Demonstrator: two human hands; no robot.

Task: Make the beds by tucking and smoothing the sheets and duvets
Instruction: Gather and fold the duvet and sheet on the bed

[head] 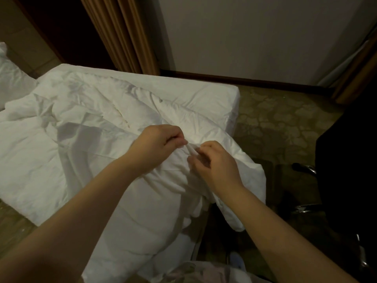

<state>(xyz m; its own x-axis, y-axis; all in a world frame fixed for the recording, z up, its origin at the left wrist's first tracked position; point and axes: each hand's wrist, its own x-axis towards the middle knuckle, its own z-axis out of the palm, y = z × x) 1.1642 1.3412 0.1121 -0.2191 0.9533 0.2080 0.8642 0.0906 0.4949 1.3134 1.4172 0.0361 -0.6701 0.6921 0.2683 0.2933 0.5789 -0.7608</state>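
Note:
A crumpled white duvet lies heaped across the bed, and part of it spills over the near corner toward the floor. My left hand pinches a small fold of the duvet's fabric between thumb and curled fingers. My right hand is right beside it, its fingers curled round the same bunched fold. The two hands nearly touch above the bed's near right corner. The fold itself is mostly hidden between my fingers.
A white pillow lies at the far left. Brown curtains hang behind the bed beside a pale wall. Patterned carpet lies to the right. A dark chair with chrome legs stands at the right edge.

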